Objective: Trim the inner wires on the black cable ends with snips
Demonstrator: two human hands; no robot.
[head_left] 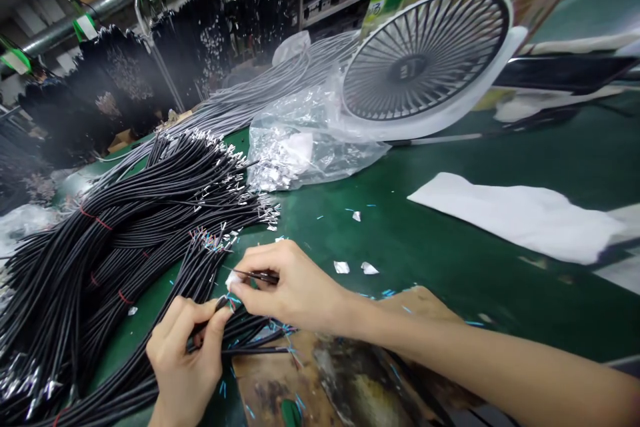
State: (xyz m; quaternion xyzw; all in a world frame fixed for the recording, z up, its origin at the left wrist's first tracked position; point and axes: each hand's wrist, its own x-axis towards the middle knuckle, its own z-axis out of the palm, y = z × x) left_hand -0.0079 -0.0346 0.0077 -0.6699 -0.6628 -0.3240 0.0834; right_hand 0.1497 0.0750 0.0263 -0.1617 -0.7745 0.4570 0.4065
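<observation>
My left hand (185, 350) pinches a black cable (221, 304) close to its stripped end, between thumb and forefinger. Thin coloured wires (233, 299), blue and red among them, stick out of that end. Right beside it, my right hand (295, 287) is closed around dark tweezers (261, 275), their thin tip pointing left. A small white piece (233, 279) shows at the right fingertips; whether it is pinched or worn on a finger I cannot tell. Just beyond both hands lies a loose bunch of black cables (193, 267) with bared coloured ends.
Large bundles of black cables (125, 200) tied with red bands cover the left. A clear plastic bag (320, 140) and a white fan (425, 60) stand behind. A stained brown board (270, 380) lies in front, among wire scraps. White cloth (500, 210) lies right.
</observation>
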